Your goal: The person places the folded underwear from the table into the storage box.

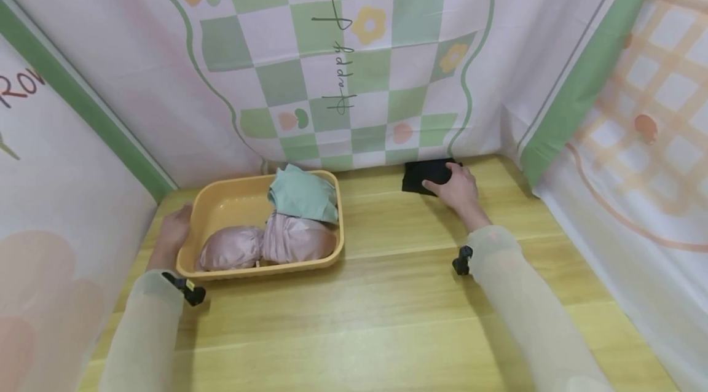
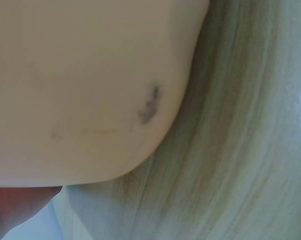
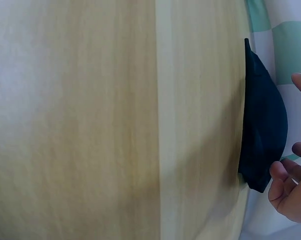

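A folded black fabric piece point(image 1: 423, 176) lies at the table's back edge, by the hanging cloth. My right hand point(image 1: 458, 189) is over its right end, thumb and fingers spread apart. In the right wrist view the fingertips point(image 3: 278, 172) come right at the lower end of the black piece point(image 3: 263, 120). My left hand point(image 1: 176, 229) is against the left side of a yellow plastic basket point(image 1: 260, 272), its fingers partly hidden. In the left wrist view the basket's outer wall point(image 2: 90, 100) covers most of that hand.
Inside the basket are a folded mint-green cloth point(image 1: 303, 192) and rounded lilac satin bundles point(image 1: 298, 238). The basket stands on a wood-grain table point(image 1: 376, 318). Printed curtains point(image 1: 354, 60) hang close behind the table and along both sides.
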`<state>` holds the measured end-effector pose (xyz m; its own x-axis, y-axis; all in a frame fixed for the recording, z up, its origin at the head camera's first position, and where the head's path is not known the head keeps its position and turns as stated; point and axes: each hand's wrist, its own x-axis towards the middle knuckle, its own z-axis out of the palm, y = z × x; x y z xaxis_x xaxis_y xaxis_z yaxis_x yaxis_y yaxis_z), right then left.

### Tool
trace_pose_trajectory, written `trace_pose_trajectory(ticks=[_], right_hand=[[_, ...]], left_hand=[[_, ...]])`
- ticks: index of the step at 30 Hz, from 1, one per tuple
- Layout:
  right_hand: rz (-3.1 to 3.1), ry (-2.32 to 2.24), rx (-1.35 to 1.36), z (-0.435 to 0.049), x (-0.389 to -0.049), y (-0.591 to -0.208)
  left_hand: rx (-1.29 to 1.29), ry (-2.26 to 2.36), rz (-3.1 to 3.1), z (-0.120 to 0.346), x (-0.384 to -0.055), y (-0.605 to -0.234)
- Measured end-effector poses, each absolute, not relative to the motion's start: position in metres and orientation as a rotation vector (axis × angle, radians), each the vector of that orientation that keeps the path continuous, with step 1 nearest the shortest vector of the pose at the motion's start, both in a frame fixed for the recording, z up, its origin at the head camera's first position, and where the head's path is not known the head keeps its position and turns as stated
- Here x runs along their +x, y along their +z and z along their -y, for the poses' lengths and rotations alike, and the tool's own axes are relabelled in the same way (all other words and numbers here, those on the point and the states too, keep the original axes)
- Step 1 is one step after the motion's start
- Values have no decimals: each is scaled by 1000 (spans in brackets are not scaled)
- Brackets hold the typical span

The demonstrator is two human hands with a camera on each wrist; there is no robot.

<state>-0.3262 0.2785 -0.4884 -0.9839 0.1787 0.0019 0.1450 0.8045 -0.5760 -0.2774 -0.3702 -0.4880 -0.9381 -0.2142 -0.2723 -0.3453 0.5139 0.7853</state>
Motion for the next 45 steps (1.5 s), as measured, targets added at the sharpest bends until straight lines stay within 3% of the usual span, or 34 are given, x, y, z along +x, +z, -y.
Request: trace_pose_trajectory(ticks=[21, 45], right_hand=[[3080, 700, -297, -277, -351, -491], [3141, 645, -314, -274, -358, -504]], left_hand=[[-496, 1425, -2590, 368, -278, -485], [-498, 1394, -2614, 370, -282, -488]])
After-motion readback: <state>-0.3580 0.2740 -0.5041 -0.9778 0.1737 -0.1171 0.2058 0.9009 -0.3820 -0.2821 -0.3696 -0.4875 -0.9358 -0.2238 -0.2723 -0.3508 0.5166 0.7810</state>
